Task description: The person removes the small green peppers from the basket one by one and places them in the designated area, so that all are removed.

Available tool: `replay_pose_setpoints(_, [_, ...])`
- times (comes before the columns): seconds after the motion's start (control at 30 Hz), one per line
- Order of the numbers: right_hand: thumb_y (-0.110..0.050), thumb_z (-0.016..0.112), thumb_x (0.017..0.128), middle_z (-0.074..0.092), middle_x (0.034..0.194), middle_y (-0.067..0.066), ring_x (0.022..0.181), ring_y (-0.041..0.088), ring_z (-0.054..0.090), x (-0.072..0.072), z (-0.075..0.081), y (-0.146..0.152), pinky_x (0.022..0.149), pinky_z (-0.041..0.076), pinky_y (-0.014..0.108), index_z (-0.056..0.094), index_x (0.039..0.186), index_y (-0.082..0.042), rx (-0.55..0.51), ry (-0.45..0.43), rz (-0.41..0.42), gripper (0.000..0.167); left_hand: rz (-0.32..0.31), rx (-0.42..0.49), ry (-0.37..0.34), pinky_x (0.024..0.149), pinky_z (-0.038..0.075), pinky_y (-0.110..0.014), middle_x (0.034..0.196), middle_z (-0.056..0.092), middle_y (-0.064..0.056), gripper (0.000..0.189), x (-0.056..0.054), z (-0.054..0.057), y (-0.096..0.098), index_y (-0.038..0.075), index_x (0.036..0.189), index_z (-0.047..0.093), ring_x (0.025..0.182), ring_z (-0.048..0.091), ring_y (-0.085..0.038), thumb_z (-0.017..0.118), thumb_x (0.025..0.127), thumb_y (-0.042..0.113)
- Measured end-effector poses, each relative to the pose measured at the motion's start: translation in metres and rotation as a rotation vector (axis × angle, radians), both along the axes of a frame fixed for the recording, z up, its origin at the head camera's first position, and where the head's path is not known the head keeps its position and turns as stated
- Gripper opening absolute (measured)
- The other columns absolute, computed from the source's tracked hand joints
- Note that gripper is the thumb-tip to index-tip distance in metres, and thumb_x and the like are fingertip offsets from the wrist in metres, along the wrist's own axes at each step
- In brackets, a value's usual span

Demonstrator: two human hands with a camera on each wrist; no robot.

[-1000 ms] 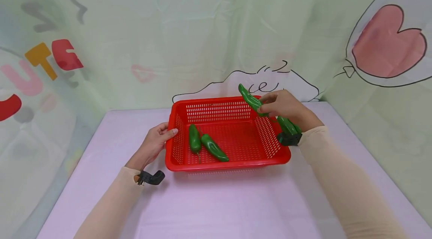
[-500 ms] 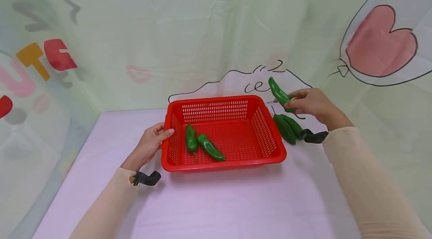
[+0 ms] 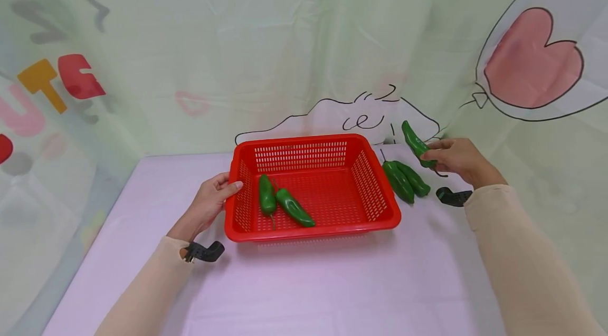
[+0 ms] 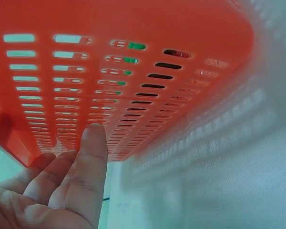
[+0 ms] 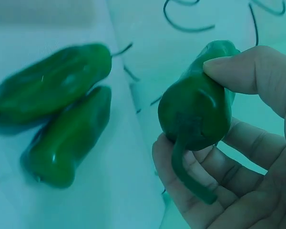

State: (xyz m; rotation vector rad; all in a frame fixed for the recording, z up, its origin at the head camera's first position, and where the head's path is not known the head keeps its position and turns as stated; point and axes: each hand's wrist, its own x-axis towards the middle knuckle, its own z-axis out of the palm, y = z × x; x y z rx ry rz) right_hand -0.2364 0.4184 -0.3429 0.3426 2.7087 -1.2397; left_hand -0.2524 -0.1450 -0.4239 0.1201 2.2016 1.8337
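My left hand [image 3: 209,201] grips the left rim of a red plastic basket [image 3: 311,231], thumb over the rim and fingers against the outer wall, as the left wrist view shows. Inside the basket, toward its left, lie two green peppers, one upright in view [image 3: 267,196] and one slanted [image 3: 294,208]. To the right of the basket my right hand [image 3: 461,159] pinches a green pepper [image 3: 416,143] by its stem end, its tip pointing up and left. In the right wrist view the thumb presses on this pepper [image 5: 195,112] and its curved stem hangs down.
Two more green peppers, one [image 3: 398,182] beside the basket's right wall and another [image 3: 413,179] against it, lie on the pale table [image 3: 304,288]. A printed curtain [image 3: 266,61] hangs behind the table and along both sides.
My right hand has carried its pepper rightward from over the basket's right rim, then lowered it somewhat near the two table peppers. The left hand keeps its hold on the basket.
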Motion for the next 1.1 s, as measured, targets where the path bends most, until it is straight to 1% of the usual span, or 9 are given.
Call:
replay_pose_setpoints(0.1, [-0.028, 0.069, 0.101, 0.069, 0.095, -0.005, 0.080, 0.011, 0.064, 0.000, -0.010, 0.009, 0.076, 0.056, 0.017, 0.048, 0.144, 0.012, -0.007, -0.014, 0.004, 0.063, 0.008, -0.003, -0.003, 0.092, 0.061, -0.037, 0.143, 0.062, -0.019, 0.061, 0.001, -0.001, -0.001, 0.007, 0.156, 0.044, 0.116, 0.070, -0.029, 0.066, 0.104, 0.032])
replay_pose_setpoints(0.33, [-0.028, 0.067, 0.101, 0.072, 0.104, 0.007, 0.090, 0.015, 0.068, -0.001, -0.034, 0.025, 0.076, 0.058, 0.021, 0.049, 0.140, 0.017, -0.003, -0.041, 0.001, 0.062, 0.013, -0.001, -0.012, 0.091, 0.061, -0.038, 0.141, 0.064, -0.017, 0.059, 0.002, -0.003, -0.003, 0.009, 0.154, 0.046, 0.113, 0.072, -0.027, 0.066, 0.104, 0.032])
replay_pose_setpoints(0.47, [-0.032, 0.066, 0.101, 0.067, 0.117, 0.018, 0.098, 0.022, 0.067, -0.002, -0.045, 0.030, 0.089, 0.061, 0.034, 0.050, 0.141, 0.015, 0.027, -0.082, -0.022, 0.064, 0.008, 0.010, -0.014, 0.091, 0.062, -0.037, 0.141, 0.064, -0.017, 0.061, 0.002, -0.003, -0.003, 0.009, 0.155, 0.045, 0.113, 0.072, -0.027, 0.067, 0.103, 0.033])
replay_pose_setpoints(0.6, [-0.034, 0.067, 0.100, 0.062, 0.125, 0.027, 0.104, 0.029, 0.064, -0.003, -0.054, 0.034, 0.099, 0.058, 0.046, 0.049, 0.143, 0.014, 0.037, -0.120, -0.043, 0.067, 0.006, 0.019, -0.009, 0.091, 0.062, -0.038, 0.141, 0.064, -0.017, 0.062, 0.002, -0.003, -0.003, 0.009, 0.155, 0.045, 0.114, 0.072, -0.027, 0.068, 0.103, 0.034])
replay_pose_setpoints(0.7, [-0.034, 0.068, 0.099, 0.061, 0.126, 0.028, 0.106, 0.031, 0.063, -0.005, -0.059, 0.037, 0.096, 0.059, 0.044, 0.049, 0.143, 0.015, 0.038, -0.141, -0.052, 0.069, 0.005, 0.023, -0.007, 0.090, 0.062, -0.038, 0.141, 0.064, -0.018, 0.061, 0.002, -0.004, -0.003, 0.009, 0.154, 0.045, 0.113, 0.072, -0.027, 0.067, 0.103, 0.033])
replay_pose_setpoints(0.8, [-0.034, 0.068, 0.099, 0.057, 0.129, 0.028, 0.107, 0.031, 0.061, -0.006, -0.065, 0.040, 0.091, 0.060, 0.038, 0.049, 0.143, 0.014, 0.041, -0.164, -0.058, 0.068, 0.007, 0.030, -0.008, 0.090, 0.062, -0.037, 0.141, 0.064, -0.019, 0.060, 0.002, -0.004, -0.004, 0.008, 0.154, 0.045, 0.113, 0.072, -0.027, 0.067, 0.103, 0.032])
replay_pose_setpoints(0.9, [-0.034, 0.069, 0.097, 0.056, 0.127, 0.027, 0.103, 0.029, 0.060, -0.006, -0.069, 0.042, 0.083, 0.059, 0.031, 0.050, 0.142, 0.015, 0.043, -0.174, -0.065, 0.069, -0.003, 0.036, -0.004, 0.090, 0.062, -0.037, 0.142, 0.062, -0.021, 0.061, 0.002, -0.004, -0.005, 0.006, 0.155, 0.043, 0.114, 0.072, -0.027, 0.066, 0.104, 0.031])
replay_pose_setpoints(1.0, [-0.032, 0.070, 0.097, 0.061, 0.113, 0.020, 0.092, 0.022, 0.061, -0.006, -0.072, 0.042, 0.074, 0.057, 0.025, 0.051, 0.140, 0.016, 0.055, -0.167, -0.055, 0.067, -0.008, 0.036, 0.000, 0.091, 0.061, -0.036, 0.143, 0.061, -0.022, 0.063, 0.002, -0.004, -0.006, 0.004, 0.156, 0.043, 0.115, 0.071, -0.028, 0.066, 0.104, 0.032])
replay_pose_setpoints(1.1, [-0.030, 0.070, 0.096, 0.062, 0.096, 0.009, 0.081, 0.015, 0.061, -0.006, -0.073, 0.040, 0.069, 0.056, 0.024, 0.055, 0.137, 0.015, 0.065, -0.157, -0.043, 0.063, -0.007, 0.034, 0.002, 0.092, 0.061, -0.036, 0.143, 0.061, -0.022, 0.063, 0.002, -0.004, -0.006, 0.004, 0.156, 0.043, 0.115, 0.071, -0.028, 0.066, 0.104, 0.032])
